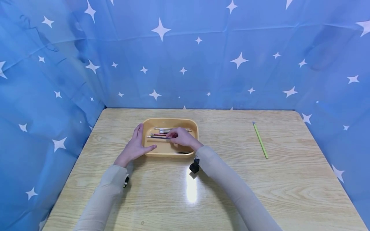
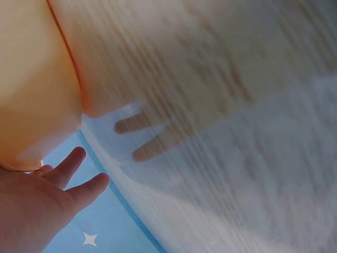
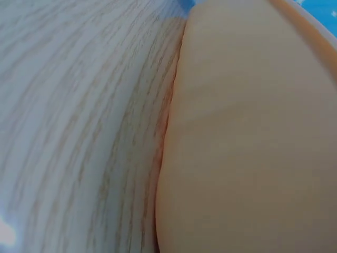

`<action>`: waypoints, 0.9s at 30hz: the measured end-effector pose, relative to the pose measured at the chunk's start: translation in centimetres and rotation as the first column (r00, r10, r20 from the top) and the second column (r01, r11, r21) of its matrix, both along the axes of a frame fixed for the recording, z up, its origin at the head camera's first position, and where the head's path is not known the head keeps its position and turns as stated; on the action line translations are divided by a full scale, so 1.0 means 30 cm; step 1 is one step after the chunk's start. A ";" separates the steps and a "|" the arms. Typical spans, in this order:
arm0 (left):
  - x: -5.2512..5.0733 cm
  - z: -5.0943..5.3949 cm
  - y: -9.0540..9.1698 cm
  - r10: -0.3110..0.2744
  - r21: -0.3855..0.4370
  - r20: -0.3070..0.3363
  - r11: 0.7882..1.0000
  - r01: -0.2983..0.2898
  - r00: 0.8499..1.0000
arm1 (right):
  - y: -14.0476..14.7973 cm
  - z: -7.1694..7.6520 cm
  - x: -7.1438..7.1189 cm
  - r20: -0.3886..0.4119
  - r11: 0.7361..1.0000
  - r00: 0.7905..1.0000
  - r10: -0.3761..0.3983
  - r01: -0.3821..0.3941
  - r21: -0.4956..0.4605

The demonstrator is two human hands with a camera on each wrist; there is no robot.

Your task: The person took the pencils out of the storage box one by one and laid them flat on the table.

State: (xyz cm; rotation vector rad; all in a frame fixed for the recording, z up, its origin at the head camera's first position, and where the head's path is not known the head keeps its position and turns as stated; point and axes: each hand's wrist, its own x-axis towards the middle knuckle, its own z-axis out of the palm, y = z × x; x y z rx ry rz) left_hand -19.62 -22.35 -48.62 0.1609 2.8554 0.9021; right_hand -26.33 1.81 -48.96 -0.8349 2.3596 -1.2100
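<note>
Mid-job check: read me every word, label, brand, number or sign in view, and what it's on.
No readable text in any view.
Pencils in the tray: too small to tell whether they carry print.
Green pencil: also too small.
Tray walls: no lettering visible.
Blue backdrop: white stars only.

tray (image 1: 162, 148) on table (image 1: 144, 199) | pencils (image 1: 158, 137) in tray | lone pencil (image 1: 260, 140) right of tray | curtain (image 1: 202, 54) behind table

No lettering, label, brand, number or sign can be read in any view, whether on the tray (image 1: 162, 155), the pencils (image 1: 157, 137) inside it, the green pencil (image 1: 260, 140) or the tabletop (image 1: 162, 192).
</note>
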 end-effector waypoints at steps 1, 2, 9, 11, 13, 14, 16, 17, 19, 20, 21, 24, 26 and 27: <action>0.000 0.001 0.001 -0.005 -0.002 -0.004 1.000 0.005 1.000 | 0.003 0.002 0.001 0.003 1.000 1.000 -0.004 0.004 -0.008; -0.001 0.001 0.003 -0.006 -0.004 -0.008 1.000 0.006 1.000 | 0.006 0.003 0.002 0.003 1.000 1.000 -0.008 0.008 -0.015; 0.005 0.009 0.022 -0.042 0.006 -0.025 0.999 0.042 0.999 | 0.028 0.016 0.019 0.078 0.994 0.993 -0.083 0.088 -0.066; 0.007 0.010 0.028 -0.044 0.007 -0.027 0.999 0.044 0.999 | 0.035 0.027 0.027 0.098 0.991 0.990 -0.099 0.107 -0.076; 0.007 0.011 0.035 -0.050 0.000 -0.036 0.999 0.050 0.998 | 0.041 0.041 0.033 0.096 0.990 0.989 -0.112 0.119 -0.072; 0.007 0.012 0.038 -0.054 -0.005 -0.038 0.999 0.054 0.998 | 0.043 0.048 0.036 0.091 0.990 0.989 -0.117 0.123 -0.072; 0.004 0.011 0.043 -0.063 -0.016 -0.047 0.998 0.062 0.997 | 0.048 0.063 0.040 0.089 0.988 0.988 -0.125 0.132 -0.084; 0.003 0.010 0.045 -0.068 -0.023 -0.051 0.997 0.067 0.996 | 0.051 0.073 0.042 0.082 0.987 0.988 -0.127 0.134 -0.090; 0.002 0.009 0.047 -0.069 -0.031 -0.051 0.997 0.067 0.996 | 0.059 0.088 0.042 0.063 0.985 0.990 -0.127 0.133 -0.107; 0.002 0.009 0.047 -0.068 -0.035 -0.053 0.997 0.066 0.996 | 0.065 0.095 0.043 0.056 0.985 0.990 -0.127 0.133 -0.113; 0.002 0.009 0.047 -0.068 -0.040 -0.054 0.997 0.066 0.996 | 0.072 0.102 0.042 0.038 0.984 0.991 -0.131 0.134 -0.113; 0.005 0.016 0.042 -0.073 -0.052 -0.045 0.996 0.071 0.996 | 0.104 0.125 0.042 -0.005 0.985 0.991 -0.134 0.132 -0.114; 0.007 0.021 0.033 -0.083 -0.053 -0.034 0.995 0.081 0.996 | 0.132 0.141 0.041 -0.029 0.985 0.991 -0.128 0.124 -0.119; 0.007 0.024 0.028 -0.090 -0.043 -0.026 0.995 0.089 0.996 | 0.147 0.148 0.041 -0.033 0.984 0.991 -0.129 0.124 -0.124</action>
